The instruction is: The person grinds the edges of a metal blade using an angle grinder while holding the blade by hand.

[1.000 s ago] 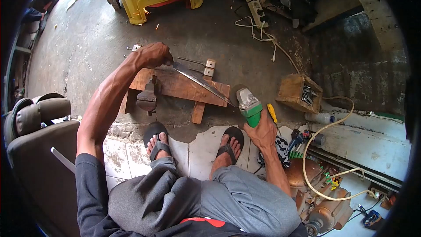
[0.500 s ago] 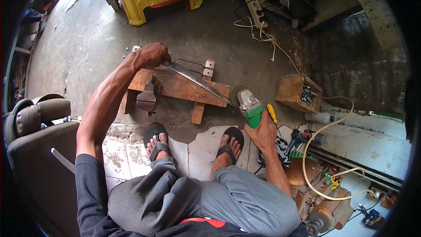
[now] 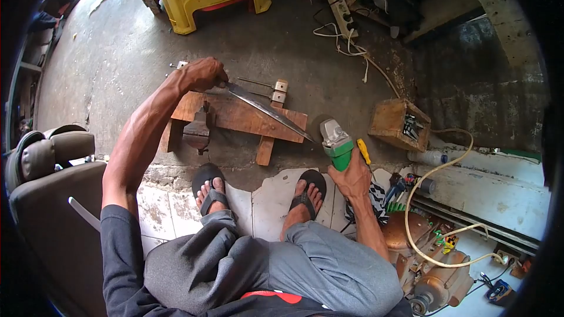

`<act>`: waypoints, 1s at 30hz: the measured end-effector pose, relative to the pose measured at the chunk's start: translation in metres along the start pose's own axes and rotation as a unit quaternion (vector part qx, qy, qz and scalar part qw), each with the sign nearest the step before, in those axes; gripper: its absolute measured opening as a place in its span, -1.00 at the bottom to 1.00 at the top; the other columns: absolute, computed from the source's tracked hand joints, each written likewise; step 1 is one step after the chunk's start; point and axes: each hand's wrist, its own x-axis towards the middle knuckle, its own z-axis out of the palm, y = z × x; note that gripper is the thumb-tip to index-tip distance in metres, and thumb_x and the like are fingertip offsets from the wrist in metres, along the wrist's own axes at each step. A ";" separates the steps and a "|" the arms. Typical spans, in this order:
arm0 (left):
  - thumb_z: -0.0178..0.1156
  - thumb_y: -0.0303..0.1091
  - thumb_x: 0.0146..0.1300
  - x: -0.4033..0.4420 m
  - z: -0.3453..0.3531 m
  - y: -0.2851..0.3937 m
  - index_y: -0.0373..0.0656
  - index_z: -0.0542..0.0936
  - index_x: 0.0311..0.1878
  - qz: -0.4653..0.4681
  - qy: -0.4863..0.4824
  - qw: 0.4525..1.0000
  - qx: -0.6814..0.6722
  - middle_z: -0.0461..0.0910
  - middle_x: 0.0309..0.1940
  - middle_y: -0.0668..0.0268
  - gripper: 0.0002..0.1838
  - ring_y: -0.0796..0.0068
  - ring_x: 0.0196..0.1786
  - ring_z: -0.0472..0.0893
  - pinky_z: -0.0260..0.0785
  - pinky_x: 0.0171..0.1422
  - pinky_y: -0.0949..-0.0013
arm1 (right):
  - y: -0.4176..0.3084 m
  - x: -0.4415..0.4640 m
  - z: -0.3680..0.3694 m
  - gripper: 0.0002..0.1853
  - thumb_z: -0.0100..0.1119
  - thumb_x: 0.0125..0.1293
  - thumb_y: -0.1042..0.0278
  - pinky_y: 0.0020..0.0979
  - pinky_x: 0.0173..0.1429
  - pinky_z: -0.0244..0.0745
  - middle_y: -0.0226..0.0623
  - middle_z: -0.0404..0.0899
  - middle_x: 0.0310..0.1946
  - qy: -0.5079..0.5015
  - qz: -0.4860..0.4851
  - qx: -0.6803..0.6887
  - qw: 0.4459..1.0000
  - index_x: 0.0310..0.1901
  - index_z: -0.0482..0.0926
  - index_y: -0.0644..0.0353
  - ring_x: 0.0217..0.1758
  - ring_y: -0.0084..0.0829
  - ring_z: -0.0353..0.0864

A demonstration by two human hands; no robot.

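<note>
My left hand (image 3: 207, 74) is closed on the near end of a long knife blade (image 3: 267, 109). The blade slants down to the right, with its pointed tip past the right end of a wooden bench (image 3: 235, 118). A small vise (image 3: 198, 130) is mounted on that bench, and metal clamp blocks with rods sit along its far edge. In my right hand (image 3: 352, 177) is a green angle grinder (image 3: 337, 141), its metal head pointing away from me. The grinder's head is just right of the blade tip, with a small gap between them. The grip inside my left fingers is hidden.
A yellow-handled screwdriver (image 3: 364, 151) lies beside the grinder, near a wooden box (image 3: 399, 122) of metal parts. Right of my leg are a motor (image 3: 437, 285) and a looping hose (image 3: 418, 199). Farther off stand a yellow stool (image 3: 176, 0) and a power strip (image 3: 342, 14).
The grinder has shifted slightly right and turned a little, so its head is farther from the blade tip. My left hand and the blade have barely moved.
</note>
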 end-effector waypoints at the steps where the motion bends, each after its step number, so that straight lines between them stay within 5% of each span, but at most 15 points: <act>1: 0.33 -0.31 0.36 -0.002 0.001 0.004 -0.06 0.80 0.00 -0.017 0.013 0.999 -0.031 0.75 -0.16 0.12 -0.79 0.06 -0.09 0.71 0.51 0.00 0.07 | 0.003 -0.001 0.001 -0.35 0.41 0.08 0.08 0.13 -0.15 0.59 0.21 0.67 -0.17 0.013 -0.022 0.001 1.000 0.10 0.39 0.29 -0.20 0.26 0.71; 4: 0.34 -0.31 0.35 -0.004 -0.011 0.011 -0.05 0.80 0.00 0.045 0.005 0.998 0.043 0.76 -0.15 0.12 -0.79 0.10 -0.09 0.72 0.51 0.01 0.09 | 0.004 -0.001 0.000 -0.36 0.40 0.08 0.08 0.13 -0.14 0.58 0.21 0.67 -0.16 0.028 -0.044 0.001 0.999 0.10 0.39 0.29 -0.18 0.25 0.71; 10: 0.33 -0.31 0.35 -0.004 -0.009 0.009 -0.06 0.77 0.01 -0.014 -0.010 1.000 0.009 0.76 -0.25 0.12 -0.78 0.05 -0.17 0.73 0.51 -0.07 0.08 | 0.007 -0.001 -0.001 -0.21 0.45 0.05 0.09 0.06 0.02 0.58 0.25 0.65 -0.05 -0.014 -0.004 0.020 1.000 0.27 0.37 0.32 -0.01 0.25 0.68; 11: 0.32 -0.35 0.35 -0.002 0.002 -0.002 -0.06 0.78 0.00 0.066 0.049 0.997 -0.016 0.76 -0.25 0.10 -0.79 0.05 -0.17 0.73 0.52 -0.09 0.08 | 0.008 -0.003 -0.001 -0.20 0.45 0.05 0.09 0.06 0.02 0.58 0.25 0.65 -0.04 -0.015 -0.020 0.023 0.999 0.27 0.36 0.31 0.00 0.25 0.67; 14: 0.32 -0.35 0.34 0.000 0.004 -0.007 -0.07 0.78 -0.01 0.064 0.041 0.997 0.005 0.76 -0.25 0.11 -0.80 0.05 -0.17 0.73 0.52 -0.09 0.09 | 0.005 -0.004 0.001 -0.35 0.40 0.09 0.08 0.12 -0.10 0.58 0.21 0.67 -0.13 0.002 0.007 0.010 1.000 0.12 0.39 0.30 -0.12 0.24 0.71; 19: 0.28 -0.45 0.34 0.003 0.010 -0.014 -0.10 0.78 -0.03 0.034 0.074 0.997 0.010 0.72 -0.32 0.09 -0.81 0.08 -0.22 0.71 0.51 -0.09 0.11 | 0.008 -0.004 0.001 -0.33 0.39 0.10 0.05 0.12 -0.09 0.59 0.21 0.66 -0.12 0.003 -0.007 0.005 1.000 0.13 0.38 0.31 -0.11 0.24 0.70; 23: 0.37 -0.32 0.31 0.002 0.006 -0.009 -0.10 0.78 -0.05 0.038 0.025 0.999 -0.016 0.68 -0.38 0.21 -0.81 0.14 -0.28 0.65 0.44 -0.18 0.11 | 0.005 -0.004 -0.002 -0.33 0.40 0.09 0.06 0.12 -0.05 0.59 0.22 0.66 -0.09 -0.007 0.021 0.015 1.000 0.13 0.39 0.29 -0.07 0.24 0.70; 26: 0.37 -0.34 0.30 0.008 0.006 -0.013 -0.08 0.79 -0.04 -0.009 -0.011 0.999 0.034 0.68 -0.38 0.19 -0.81 0.13 -0.25 0.68 0.45 -0.15 0.10 | 0.005 -0.008 -0.004 -0.34 0.41 0.09 0.05 0.11 -0.01 0.58 0.23 0.67 -0.09 -0.010 -0.004 0.025 1.000 0.12 0.39 0.29 -0.04 0.23 0.70; 30: 0.37 -0.40 0.30 0.002 0.002 -0.009 -0.13 0.79 -0.03 0.050 0.004 0.998 0.042 0.77 -0.23 0.17 -0.80 0.15 -0.18 0.72 0.48 -0.13 0.10 | 0.010 -0.006 0.002 -0.34 0.41 0.10 0.04 0.10 0.01 0.57 0.23 0.67 -0.11 -0.009 0.042 0.025 0.999 0.11 0.38 0.29 -0.03 0.24 0.69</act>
